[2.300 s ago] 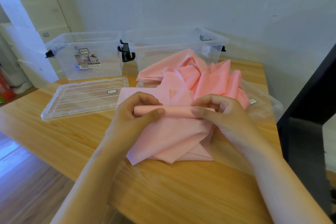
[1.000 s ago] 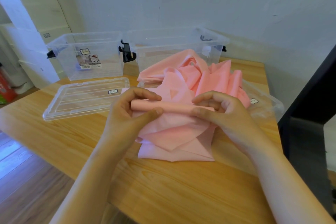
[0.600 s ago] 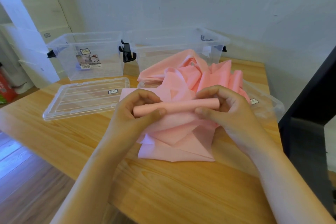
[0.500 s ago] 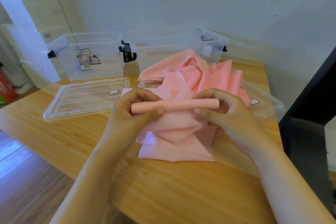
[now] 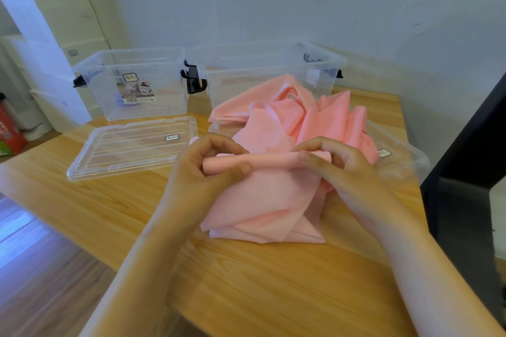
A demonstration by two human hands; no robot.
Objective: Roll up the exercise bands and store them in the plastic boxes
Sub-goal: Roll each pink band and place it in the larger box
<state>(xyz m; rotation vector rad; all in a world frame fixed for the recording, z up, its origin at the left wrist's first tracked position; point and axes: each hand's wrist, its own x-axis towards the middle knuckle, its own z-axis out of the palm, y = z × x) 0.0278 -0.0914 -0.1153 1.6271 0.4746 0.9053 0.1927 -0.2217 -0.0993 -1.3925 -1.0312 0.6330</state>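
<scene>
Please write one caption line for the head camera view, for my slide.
Left hand and right hand rolling a pink exercise band on a wooden table, two open clear plastic boxes behind.

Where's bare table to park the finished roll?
Free: the table near the front edge, below the pink bands; also the strip in front of the left lid. Crowded: middle to right, bands heaped over the second lid, boxes behind.

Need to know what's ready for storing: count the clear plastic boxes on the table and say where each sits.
2. The left box stands at the table's far edge behind a loose lid; the right box sits beside it, behind the pink bands, partly hidden.
</scene>
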